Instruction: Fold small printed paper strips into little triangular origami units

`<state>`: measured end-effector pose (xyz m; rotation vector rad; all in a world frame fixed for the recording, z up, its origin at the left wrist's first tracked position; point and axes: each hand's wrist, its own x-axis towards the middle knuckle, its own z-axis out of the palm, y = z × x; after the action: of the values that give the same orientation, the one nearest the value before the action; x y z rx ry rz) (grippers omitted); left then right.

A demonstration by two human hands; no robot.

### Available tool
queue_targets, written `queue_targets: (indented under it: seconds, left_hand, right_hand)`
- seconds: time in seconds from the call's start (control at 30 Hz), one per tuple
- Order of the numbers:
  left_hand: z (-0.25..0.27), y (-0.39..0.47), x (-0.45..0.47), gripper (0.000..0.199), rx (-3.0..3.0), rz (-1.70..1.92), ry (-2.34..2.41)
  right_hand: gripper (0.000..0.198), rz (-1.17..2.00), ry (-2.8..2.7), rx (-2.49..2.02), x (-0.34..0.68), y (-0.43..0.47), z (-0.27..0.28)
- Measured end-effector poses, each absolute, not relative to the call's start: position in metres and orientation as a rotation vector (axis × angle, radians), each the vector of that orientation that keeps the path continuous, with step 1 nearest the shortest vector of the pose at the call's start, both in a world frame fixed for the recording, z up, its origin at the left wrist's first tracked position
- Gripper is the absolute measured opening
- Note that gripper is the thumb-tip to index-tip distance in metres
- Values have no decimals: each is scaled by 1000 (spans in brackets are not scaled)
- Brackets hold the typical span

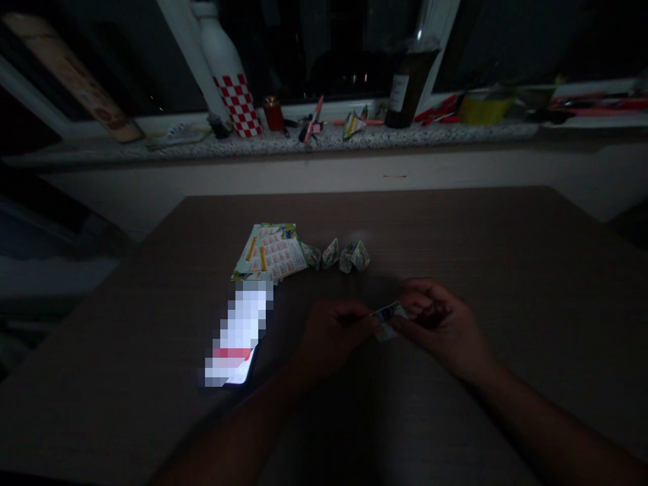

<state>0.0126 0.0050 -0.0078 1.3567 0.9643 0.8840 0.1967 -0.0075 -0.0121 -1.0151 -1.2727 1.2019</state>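
Very dim light; only the lit phone (pixel 233 335) on the bench (pixel 506 256) gives much glow.

Both hands meet over the bench near its middle. Left hand (pixel 331 337) and right hand (pixel 440 324) each pinch one end of a small folded paper piece (pixel 389 320), held just above the surface between them. Both grips are closed on the paper by fingertips; the exact finger placement is lost in shadow.

Behind the hands: a stack of printed paper sheets (pixel 271 251), and just beside it a short row of finished folded pieces (pixel 339 255), close together, some touching.

On the windowsill (pixel 405 138), well apart: a checkered bottle (pixel 227 74), a dark bottle (pixel 410 84), a small red jar (pixel 274 113), pens and clutter.

Risks, as judged:
- Poor light makes creases hard to line up; a fold may land crooked.
- The piece is small and held by its ends only; pulling apart could tear it, or one pinch could slip and drop it.
- The left forearm lies near the phone; a sideways sweep could shove it toward the bench edge.
- Reaching forward could scatter the folded row.
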Motion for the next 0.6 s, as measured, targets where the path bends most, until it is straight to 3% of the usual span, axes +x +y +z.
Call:
queue_targets:
  seconds: [0.6]
  left_hand:
    - [-12, 3, 17, 14, 1334, 960, 924]
  right_hand:
    - [25, 1222, -1285, -1146, 195, -9, -6]
